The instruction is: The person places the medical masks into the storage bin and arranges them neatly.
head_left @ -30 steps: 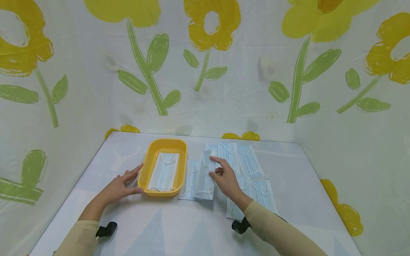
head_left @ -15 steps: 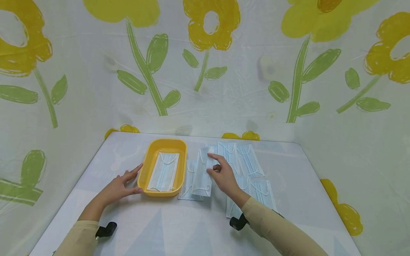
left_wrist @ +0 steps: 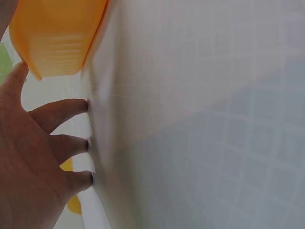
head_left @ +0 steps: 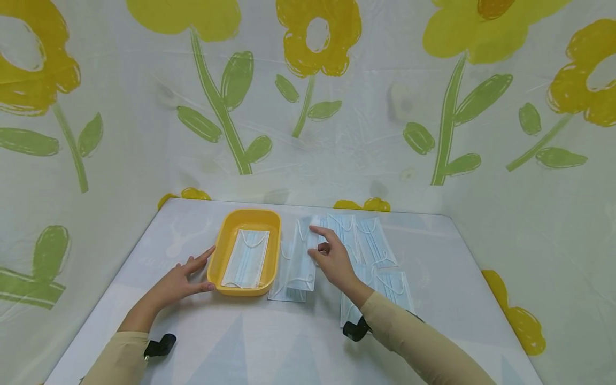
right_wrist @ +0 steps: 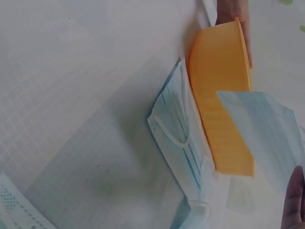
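My left hand is at the left side of a yellow tray, fingers spread, with thumb and index fingertip at its rim. In the left wrist view its other fingers are apart, tips down at the tabletop. A light-blue pleated face mask with white ear loops lies in the tray. My right hand pinches another face mask by its right edge, to the right of the tray. This mask hangs tilted over one lying on the table, partly hiding it.
Several more face masks lie spread and partly overlapping on the right part of the white table; my right forearm covers some. A flower-printed cloth hangs behind and at both sides of the table.
My right hand has moved slightly left and away from me, carrying the pinched face mask toward the tray. The left hand and the tray have stayed put.
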Tool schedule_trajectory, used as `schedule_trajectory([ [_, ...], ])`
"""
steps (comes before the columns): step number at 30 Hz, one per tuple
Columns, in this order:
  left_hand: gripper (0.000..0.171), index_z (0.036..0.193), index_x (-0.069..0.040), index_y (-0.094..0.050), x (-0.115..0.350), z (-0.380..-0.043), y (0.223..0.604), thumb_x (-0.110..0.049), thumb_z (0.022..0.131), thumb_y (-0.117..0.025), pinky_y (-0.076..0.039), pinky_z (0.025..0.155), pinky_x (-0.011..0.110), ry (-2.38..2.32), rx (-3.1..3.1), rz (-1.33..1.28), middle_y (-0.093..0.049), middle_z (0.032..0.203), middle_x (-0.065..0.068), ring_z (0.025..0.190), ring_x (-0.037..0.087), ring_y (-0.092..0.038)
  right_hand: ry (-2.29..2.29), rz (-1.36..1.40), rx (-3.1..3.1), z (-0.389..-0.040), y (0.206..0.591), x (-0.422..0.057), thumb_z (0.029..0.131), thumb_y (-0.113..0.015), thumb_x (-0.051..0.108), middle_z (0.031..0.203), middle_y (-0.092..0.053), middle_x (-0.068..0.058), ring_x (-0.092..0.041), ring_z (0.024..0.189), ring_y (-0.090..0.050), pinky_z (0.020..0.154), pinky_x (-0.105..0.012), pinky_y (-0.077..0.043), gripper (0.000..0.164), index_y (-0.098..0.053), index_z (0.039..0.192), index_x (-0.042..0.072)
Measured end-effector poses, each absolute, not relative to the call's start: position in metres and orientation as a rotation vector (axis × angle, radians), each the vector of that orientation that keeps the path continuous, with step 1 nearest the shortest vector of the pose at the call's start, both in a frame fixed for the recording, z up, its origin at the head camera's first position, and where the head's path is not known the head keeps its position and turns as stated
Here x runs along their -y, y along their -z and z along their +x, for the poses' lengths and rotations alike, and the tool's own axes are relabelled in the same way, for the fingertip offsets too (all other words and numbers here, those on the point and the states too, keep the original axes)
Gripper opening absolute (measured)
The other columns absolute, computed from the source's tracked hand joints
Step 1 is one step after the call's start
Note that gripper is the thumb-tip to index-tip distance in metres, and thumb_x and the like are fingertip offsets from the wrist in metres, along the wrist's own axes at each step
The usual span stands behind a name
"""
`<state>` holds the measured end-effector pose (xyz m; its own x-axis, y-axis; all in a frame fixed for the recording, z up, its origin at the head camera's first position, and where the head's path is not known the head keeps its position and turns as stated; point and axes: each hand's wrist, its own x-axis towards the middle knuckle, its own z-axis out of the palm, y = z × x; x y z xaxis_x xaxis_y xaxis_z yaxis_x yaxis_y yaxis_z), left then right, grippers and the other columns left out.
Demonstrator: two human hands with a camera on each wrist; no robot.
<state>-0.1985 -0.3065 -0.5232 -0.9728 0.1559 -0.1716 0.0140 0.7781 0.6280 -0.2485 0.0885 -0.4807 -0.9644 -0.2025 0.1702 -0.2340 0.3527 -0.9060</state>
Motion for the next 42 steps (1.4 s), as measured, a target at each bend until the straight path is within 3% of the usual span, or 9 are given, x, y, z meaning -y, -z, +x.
schedule_trajectory([
  [14,0.102,0.163,-0.032,-0.021,0.306,-0.199,0.524,-0.057,0.082,-0.077,-0.004,0.112,0.079,-0.976,-2.750,0.132,-0.030,0.163,0.018,0.148,0.058,-0.012,-1.757,0.485,2.459,-0.254,0.469,-0.078,0.092,-0.071,-0.003,0.141,-0.056,-0.006,-0.016,0.086,-0.060,0.074,-0.017,-0.052,0.056,-0.057,0.143,0.014],
  [21,0.102,0.163,-0.032,-0.021,0.305,-0.198,0.521,-0.058,0.082,-0.077,-0.005,0.110,0.081,-0.974,-2.743,0.119,-0.029,0.163,0.018,0.148,0.058,-0.011,-1.772,0.488,2.431,-0.256,0.462,-0.072,0.092,-0.068,-0.008,0.143,-0.053,-0.016,-0.025,0.088,-0.061,0.073,-0.014,-0.050,0.056,-0.053,0.144,0.004],
  [32,0.103,0.163,-0.030,-0.021,0.305,-0.198,0.521,-0.058,0.082,-0.077,-0.005,0.110,0.081,-0.964,-2.746,0.109,-0.029,0.163,0.019,0.147,0.058,-0.012,-1.870,0.534,2.355,-0.257,0.457,-0.067,0.092,-0.070,-0.005,0.145,-0.053,-0.003,-0.019,0.086,-0.060,0.076,-0.017,-0.053,0.057,-0.057,0.143,0.016],
  [42,0.102,0.163,-0.032,-0.021,0.306,-0.199,0.524,-0.058,0.082,-0.077,-0.005,0.112,0.080,-0.956,-2.768,0.131,-0.033,0.161,0.019,0.147,0.058,-0.013,-1.902,0.596,2.317,-0.256,0.454,-0.053,0.093,-0.067,-0.007,0.146,-0.051,-0.011,-0.019,0.082,-0.055,0.069,-0.012,-0.050,0.056,-0.054,0.146,0.008],
])
